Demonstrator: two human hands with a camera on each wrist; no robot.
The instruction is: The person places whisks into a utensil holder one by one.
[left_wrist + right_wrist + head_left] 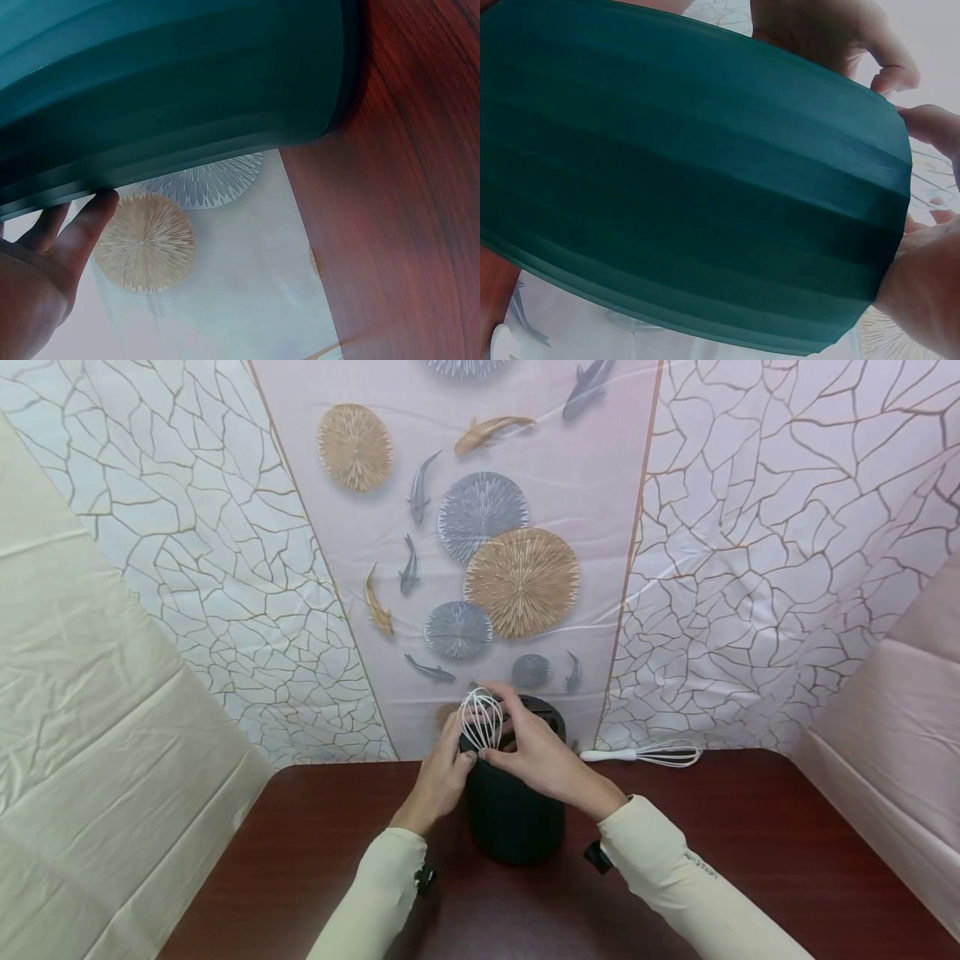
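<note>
A ribbed dark green container (517, 820) stands upright on the table, its round mouth facing up. At the near left of its rim a white-wired whisk (481, 714) points its wire head upward; its handle is hidden. My right hand (536, 756) curls around the whisk head, thumb low and index finger at the top. My left hand (442, 777) grips the container's rim beside the whisk, thumb in front. In the left wrist view, fingers (90, 221) touch the container's side. Most of the right wrist view is filled by the container wall (690, 180).
A second whisk (641, 752), with a white handle, lies at the table's back edge, right of the container. The dark red wooden table (712, 860) meets a patterned cloth backdrop (750, 568) behind. Pale cloth panels (135, 735) flank both sides.
</note>
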